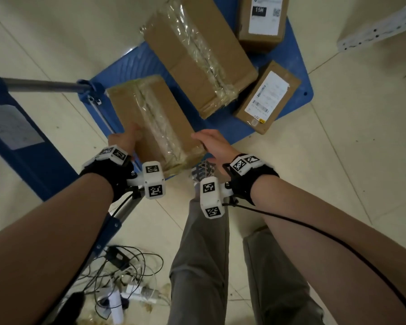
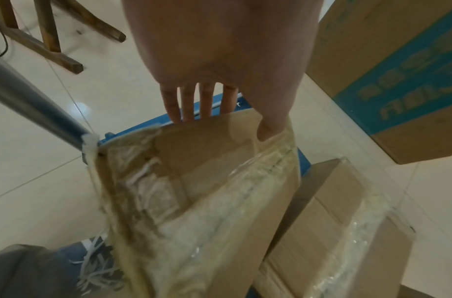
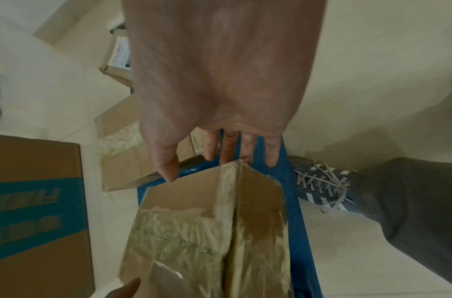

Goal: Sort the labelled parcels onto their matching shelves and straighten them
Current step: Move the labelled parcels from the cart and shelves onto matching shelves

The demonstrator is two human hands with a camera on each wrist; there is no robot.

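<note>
Over the near end of the blue cart (image 1: pixel 291 66), I am taking up a taped parcel (image 1: pixel 150 118) between both hands, tilted, its near end raised toward me. My left hand (image 1: pixel 124 139) is gripping its left near corner: in the left wrist view the four fingers (image 2: pixel 192 104) are reaching behind the cardboard edge while the thumb is pressing on the taped upper face. My right hand (image 1: pixel 211 146) is lying along the parcel's right near edge with fingers nearly straight and slightly spread; in the right wrist view the fingertips (image 3: pixel 169 167) are hanging just past the corner, and I cannot tell how firmly they are touching it.

Three more parcels are resting on the cart: a large taped parcel (image 1: pixel 197 55) just beyond mine, a labelled parcel (image 1: pixel 267 97) to its right, and a far parcel (image 1: pixel 260 19) marked 15H.

Step in hand, as I judge it: lifting one parcel off the cart for sorting. No label is showing on its visible faces, so the next move is probably calling for closing my right hand under the edge, turning the parcel to find its label, then carrying it to the matching shelf (image 1: pixel 380 29).
</note>
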